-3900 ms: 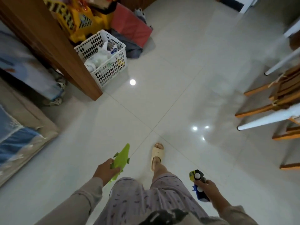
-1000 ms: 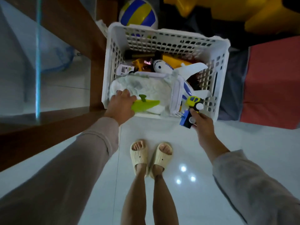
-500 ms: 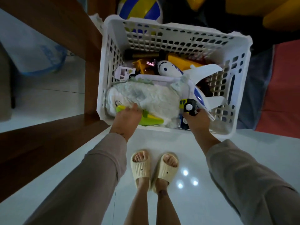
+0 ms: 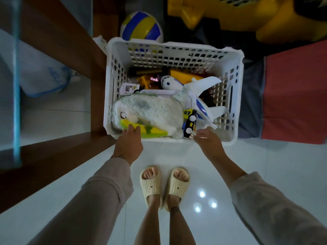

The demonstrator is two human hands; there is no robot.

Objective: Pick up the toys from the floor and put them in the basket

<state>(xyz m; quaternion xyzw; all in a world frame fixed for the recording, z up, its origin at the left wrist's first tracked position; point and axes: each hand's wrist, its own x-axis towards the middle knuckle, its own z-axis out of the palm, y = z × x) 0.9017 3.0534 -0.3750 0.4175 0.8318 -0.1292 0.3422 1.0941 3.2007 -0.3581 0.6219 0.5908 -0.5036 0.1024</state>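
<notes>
The white lattice basket (image 4: 237, 96) stands on the pale tiled floor (image 4: 265, 160), pushed against a wooden furniture frame (image 4: 99, 89) on its left, with a striped ball (image 4: 141, 26) behind it, a big yellow ride-on toy (image 4: 247, 16) beyond that and a red bag (image 4: 297, 92) to its right. The basket is already well filled: a pale plush toy (image 4: 150, 110) covers most of the near half, a white toy plane (image 4: 192, 91) lies across the middle, and smaller pieces sit deeper down, too crowded to tell apart. The green and yellow toy (image 4: 152, 132) now lies inside, along the near wall and against the plush, while the small yellow and black toy truck (image 4: 190, 121) rests just inside the near right part, beside the plane's wing. The left hand (image 4: 128, 145) reaches over the near rim, its fingertips touching the green and yellow toy; whether its grip is closed on the toy or already slack cannot be told. The right hand (image 4: 208, 140) hovers at the rim with its fingers spread apart and nothing in them, just short of the truck. Judging from this, both toys are delivered and the drop is all but finished; only the left hand's letting go may remain. The stretch of floor in view, around the person's slippers (image 4: 164, 184), shows no toy left, though the rest of the room is out of sight, so more may wait elsewhere.
</notes>
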